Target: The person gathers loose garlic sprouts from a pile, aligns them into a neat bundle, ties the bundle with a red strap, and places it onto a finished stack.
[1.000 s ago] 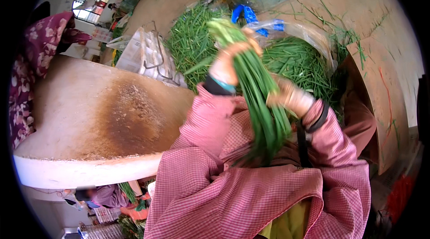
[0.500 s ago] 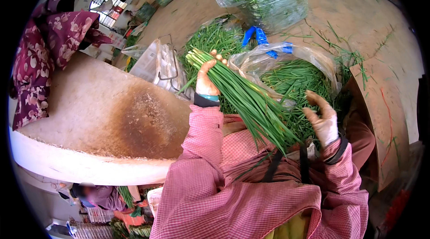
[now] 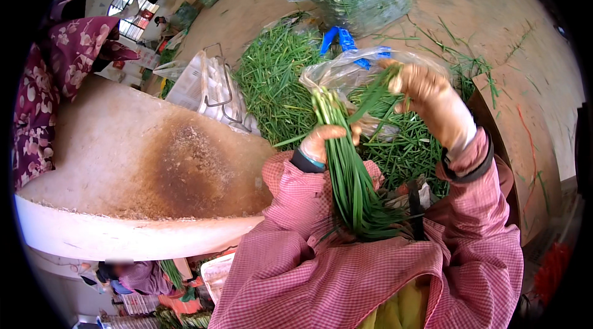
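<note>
My left hand [image 3: 321, 142], in a pale glove, is closed round a bunch of garlic chives [image 3: 353, 190] just below its pale cut ends. The green leaves hang down toward my lap. Up and to the right, my gloved right hand [image 3: 435, 99] is closed on a few loose chive leaves [image 3: 374, 95], which trail toward the top of the bunch. Motion blurs its fingers a little. Beneath both hands a clear plastic bag [image 3: 346, 76] lies open, with more chives [image 3: 407, 150] in and around it.
Left of me is a pale, brown-stained tabletop [image 3: 111, 162]. A white plastic basket [image 3: 191, 85] stands behind it, beside a heap of loose chives [image 3: 278, 70]. Farther off is a full clear bag [image 3: 377, 5]. Cardboard [image 3: 525, 144] lies at right. A person [image 3: 142, 278] sits at lower left.
My left hand has moved right and down, turning the bunch from slanted to nearly upright. My right hand has risen from open beside the bunch and now grips some chive leaves.
</note>
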Demonstrator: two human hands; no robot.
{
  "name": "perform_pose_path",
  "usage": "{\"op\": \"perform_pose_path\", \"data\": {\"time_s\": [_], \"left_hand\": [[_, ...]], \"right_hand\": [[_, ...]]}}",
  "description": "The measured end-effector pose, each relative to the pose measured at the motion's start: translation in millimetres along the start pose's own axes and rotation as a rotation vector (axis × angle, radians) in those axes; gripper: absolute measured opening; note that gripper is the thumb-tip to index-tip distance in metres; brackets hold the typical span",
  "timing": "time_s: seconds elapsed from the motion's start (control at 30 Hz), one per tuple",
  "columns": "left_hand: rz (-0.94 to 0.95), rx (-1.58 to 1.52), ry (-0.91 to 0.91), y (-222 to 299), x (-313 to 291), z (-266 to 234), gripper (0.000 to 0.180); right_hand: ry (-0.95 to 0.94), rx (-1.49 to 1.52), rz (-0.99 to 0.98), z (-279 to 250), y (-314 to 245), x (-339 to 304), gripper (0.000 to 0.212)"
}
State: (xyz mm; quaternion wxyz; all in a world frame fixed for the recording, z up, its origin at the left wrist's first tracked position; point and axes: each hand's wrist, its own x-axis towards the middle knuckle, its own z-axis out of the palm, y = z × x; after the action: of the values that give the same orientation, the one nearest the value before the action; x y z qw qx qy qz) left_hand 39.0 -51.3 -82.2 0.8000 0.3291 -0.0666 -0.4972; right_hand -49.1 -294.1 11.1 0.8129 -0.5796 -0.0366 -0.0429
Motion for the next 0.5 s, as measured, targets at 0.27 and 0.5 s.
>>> {"op": "perform_pose_path", "data": {"time_s": [0.27, 0.5], "left_hand": [[0.282, 0.236, -0.190, 5, -13, 11, 0.037], [0.773, -0.306, 0.105, 58, -64, -45, 0.030]], "right_hand": [[0.222, 0.626, -0.075, -40, -29, 73, 0.022], [0.183, -1.211, -0.067, -98, 70, 10, 0.045]]}}
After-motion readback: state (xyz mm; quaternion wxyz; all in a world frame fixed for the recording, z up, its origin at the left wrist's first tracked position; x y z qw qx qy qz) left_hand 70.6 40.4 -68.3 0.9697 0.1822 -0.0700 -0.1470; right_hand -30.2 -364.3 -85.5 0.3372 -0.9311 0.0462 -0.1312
